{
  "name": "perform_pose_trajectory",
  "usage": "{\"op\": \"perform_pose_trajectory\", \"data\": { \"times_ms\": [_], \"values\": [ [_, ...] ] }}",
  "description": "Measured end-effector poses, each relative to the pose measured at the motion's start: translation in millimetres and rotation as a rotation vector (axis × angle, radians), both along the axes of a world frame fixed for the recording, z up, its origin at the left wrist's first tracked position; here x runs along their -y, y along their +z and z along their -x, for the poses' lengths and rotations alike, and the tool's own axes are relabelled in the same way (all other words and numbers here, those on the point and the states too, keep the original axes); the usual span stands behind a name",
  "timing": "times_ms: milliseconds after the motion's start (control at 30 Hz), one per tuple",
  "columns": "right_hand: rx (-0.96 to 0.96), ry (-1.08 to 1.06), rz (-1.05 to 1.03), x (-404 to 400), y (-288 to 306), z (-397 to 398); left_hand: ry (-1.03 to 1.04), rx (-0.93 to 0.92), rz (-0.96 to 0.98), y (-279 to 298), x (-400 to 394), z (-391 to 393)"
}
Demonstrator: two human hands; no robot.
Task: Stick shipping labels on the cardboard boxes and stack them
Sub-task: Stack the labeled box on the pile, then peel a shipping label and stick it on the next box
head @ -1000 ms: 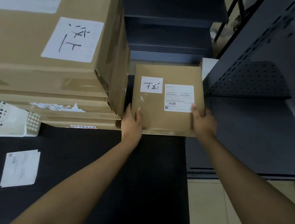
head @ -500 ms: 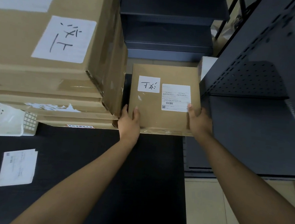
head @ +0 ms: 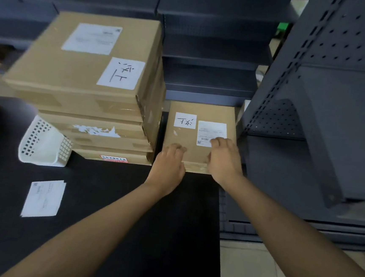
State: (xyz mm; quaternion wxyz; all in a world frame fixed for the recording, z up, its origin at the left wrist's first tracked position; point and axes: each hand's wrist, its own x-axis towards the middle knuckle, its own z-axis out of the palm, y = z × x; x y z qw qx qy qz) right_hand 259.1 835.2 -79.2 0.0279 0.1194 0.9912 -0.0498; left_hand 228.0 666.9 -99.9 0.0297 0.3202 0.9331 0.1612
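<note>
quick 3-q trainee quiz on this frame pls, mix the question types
1. True or false: the small box lies on top of the tall stack.
2. Which hand touches the printed label? A) left B) right C) neither
3. Fill in: the white basket stands to the ___ of the stack.

Key
1. False. It lies low, to the right of the stack, beside the shelf.
2. B. The right hand has fingers on the label's near edge; the left hand rests on the box's near left corner.
3. Left. It is tilted, with loose labels nearer on the black table.
</note>
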Motion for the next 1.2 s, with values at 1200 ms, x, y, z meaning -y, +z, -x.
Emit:
{"op": "perform_pose_trajectory", "data": {
  "times_ms": [1200],
  "values": [
    [0.084,1.178,-0.024,733.7,83.3,-37.1,1.202,0.276,0.299,102.1,708.4,-184.4]
  ]
}}
